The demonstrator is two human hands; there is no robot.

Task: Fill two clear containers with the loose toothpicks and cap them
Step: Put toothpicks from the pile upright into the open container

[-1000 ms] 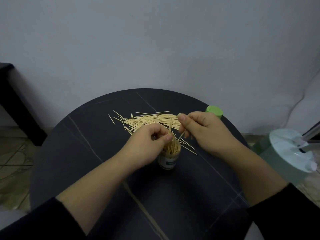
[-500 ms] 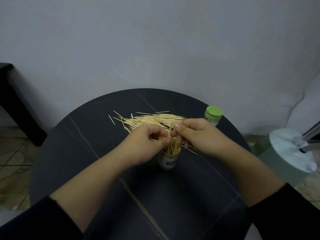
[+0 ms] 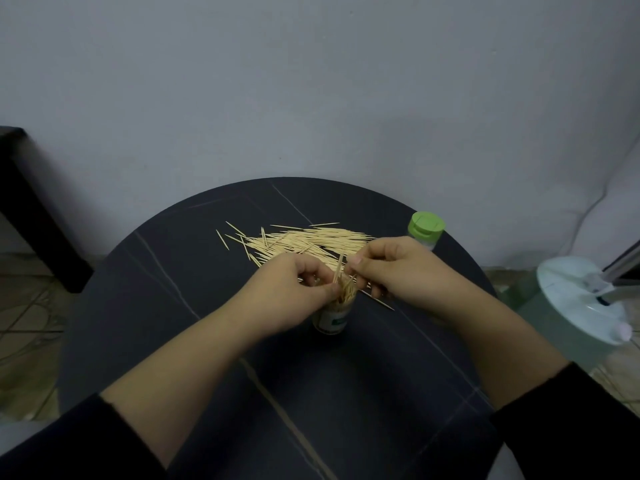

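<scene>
An uncapped clear container (image 3: 333,318) with a green label stands mid-table, crammed with upright toothpicks. My left hand (image 3: 294,294) pinches the toothpicks at its mouth. My right hand (image 3: 398,271) meets it from the right, fingers closed on a few toothpicks over the opening. A pile of loose toothpicks (image 3: 304,242) lies on the table just behind both hands. A second clear container with a green cap (image 3: 425,230) stands at the table's far right edge.
The round black table (image 3: 173,306) has thin pale veins. A pale green and white appliance (image 3: 585,299) stands on the floor to the right. A dark piece of furniture (image 3: 31,209) is at the left, and a grey wall behind.
My right hand has moved left and down to meet the left hand over the container's mouth, uncovering the green-capped container behind it. The left hand stayed at the mouth.
</scene>
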